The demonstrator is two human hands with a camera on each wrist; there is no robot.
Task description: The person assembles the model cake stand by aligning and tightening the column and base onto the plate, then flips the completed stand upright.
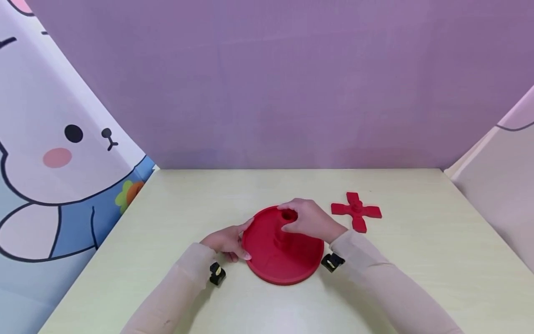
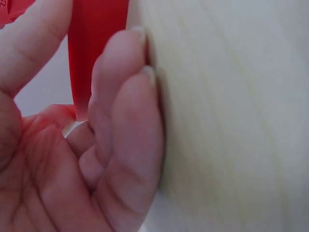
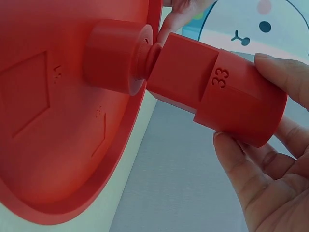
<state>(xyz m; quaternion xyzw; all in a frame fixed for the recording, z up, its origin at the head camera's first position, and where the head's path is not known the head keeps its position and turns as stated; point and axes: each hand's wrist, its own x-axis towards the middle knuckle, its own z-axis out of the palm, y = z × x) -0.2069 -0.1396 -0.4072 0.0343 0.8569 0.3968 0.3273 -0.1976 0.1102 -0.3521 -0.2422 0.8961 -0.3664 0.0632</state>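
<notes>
A round red plastic base (image 1: 288,269) with a raised rim lies on the table, a short round post (image 3: 113,58) rising from its middle. My left hand (image 1: 227,241) holds the base at its left rim, with some fingertips down against the tabletop in the left wrist view. In my right hand (image 1: 310,219) is a red cylindrical connector (image 3: 241,96) marked 33, gripped near its wide end between thumb and fingers. The connector's narrow tip meets the top of the post, and it leans at an angle to it. A hollow shows in its upper end.
A red cross-shaped piece (image 1: 357,211) with a small central knob lies on the pale table (image 1: 417,260), right of and beyond the base. A purple cloth wall (image 1: 292,93) rises behind the table. Printed cartoon panels (image 1: 83,195) flank it.
</notes>
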